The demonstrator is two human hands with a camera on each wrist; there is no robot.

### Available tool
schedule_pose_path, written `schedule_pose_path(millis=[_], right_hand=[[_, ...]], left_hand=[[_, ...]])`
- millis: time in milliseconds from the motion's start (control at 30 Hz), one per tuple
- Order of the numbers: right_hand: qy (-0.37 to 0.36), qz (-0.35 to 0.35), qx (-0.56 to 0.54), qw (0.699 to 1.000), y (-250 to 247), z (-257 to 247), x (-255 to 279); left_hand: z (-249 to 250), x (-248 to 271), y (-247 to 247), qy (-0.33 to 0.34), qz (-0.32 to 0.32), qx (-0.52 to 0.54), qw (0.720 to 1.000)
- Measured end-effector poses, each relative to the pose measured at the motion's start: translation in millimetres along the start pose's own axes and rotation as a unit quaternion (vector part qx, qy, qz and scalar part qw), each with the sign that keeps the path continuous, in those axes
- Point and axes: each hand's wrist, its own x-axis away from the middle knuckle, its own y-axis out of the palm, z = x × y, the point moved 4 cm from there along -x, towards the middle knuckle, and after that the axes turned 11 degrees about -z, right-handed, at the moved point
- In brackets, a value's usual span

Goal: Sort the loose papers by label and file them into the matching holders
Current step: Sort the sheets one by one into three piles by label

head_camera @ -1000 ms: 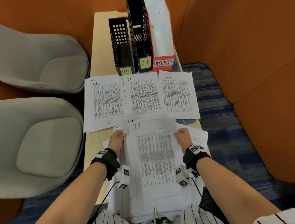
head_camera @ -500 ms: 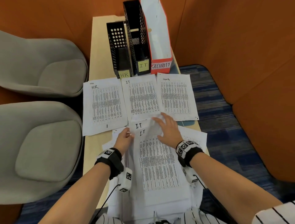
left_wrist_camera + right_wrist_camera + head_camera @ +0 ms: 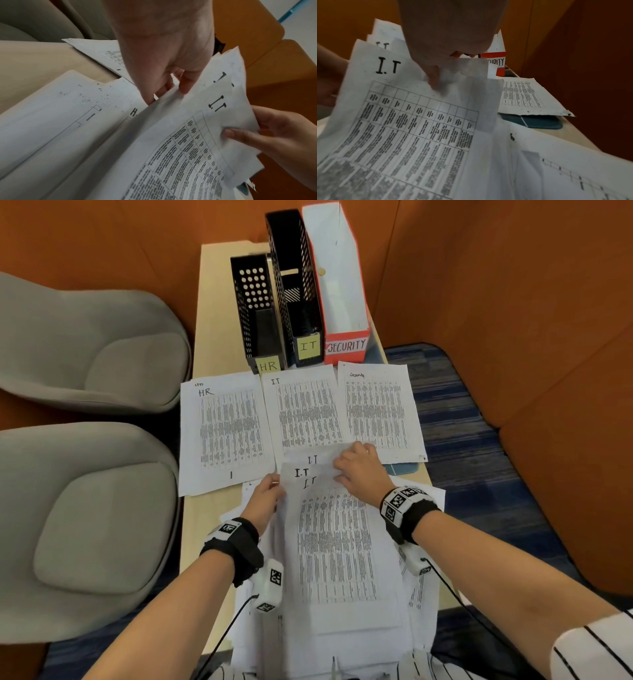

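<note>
On the narrow desk (image 3: 219, 313) three sorted sheets lie side by side in a row across its middle, each with its long axis running toward the far edge: the HR sheet (image 3: 226, 433) overhanging the left edge, the IT sheet (image 3: 305, 412) in the centre, the Security sheet (image 3: 376, 409) reaching the right edge. Behind them stand the HR holder (image 3: 257, 313), the IT holder (image 3: 294, 289) and the red Security holder (image 3: 342, 285).

The left hand (image 3: 265, 501) pinches the left margin of a fanned bundle of I.T papers (image 3: 335, 542), thumb on top, fingers curled beneath. The right hand (image 3: 359, 470) grips the bundle's top right corner, thumb over the sheets and fingers below. The bundle lies lengthwise near the desk's front edge, over a loose heap; its top end just overlaps the bottom of the IT sheet straight ahead. So the move ahead looks like a short forward slide, and the right hand is nearer that pile.

Against half a second ago, the right hand has gone from lying flat and spread on the paper to gripping its corner, and three I.T headings now show fanned where two did
</note>
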Motion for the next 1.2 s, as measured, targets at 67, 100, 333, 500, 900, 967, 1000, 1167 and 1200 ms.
schedule_pose_path(millis=[67, 100, 333, 500, 900, 967, 1000, 1167, 1200], right_hand=[[-0.020, 0.015, 0.003, 1.000, 2, 3, 3], [-0.025, 0.019, -0.006, 0.999, 2, 4, 6], [-0.061, -0.015, -0.055, 0.997, 6, 8, 9], [-0.028, -0.030, -0.086, 0.995, -2, 17, -7], [-0.071, 0.115, 0.001, 0.991, -28, 10, 9], [-0.075, 0.123, -0.003, 0.990, -30, 11, 12], [-0.078, 0.128, -0.009, 0.989, -32, 12, 13], [-0.098, 0.128, 0.001, 0.987, -45, 19, 8], [-0.101, 0.133, 0.004, 0.986, -46, 21, 7]], left_hand=[[-3, -1, -5, -0.022, 0.025, 0.059, 0.998], [-2, -1, -5, -0.028, 0.029, 0.077, 0.996], [-11, -17, -9, -0.013, 0.006, -0.128, 0.992], [-14, -22, -5, 0.031, -0.021, -0.223, 0.974], [10, -21, -20, -0.017, -0.017, 0.004, 1.000], [10, -23, -25, -0.029, -0.008, 0.047, 0.998], [12, -23, -27, -0.038, -0.002, 0.062, 0.997], [30, -27, -34, -0.057, 0.051, 0.102, 0.992], [33, -27, -34, -0.062, 0.067, 0.108, 0.990]])
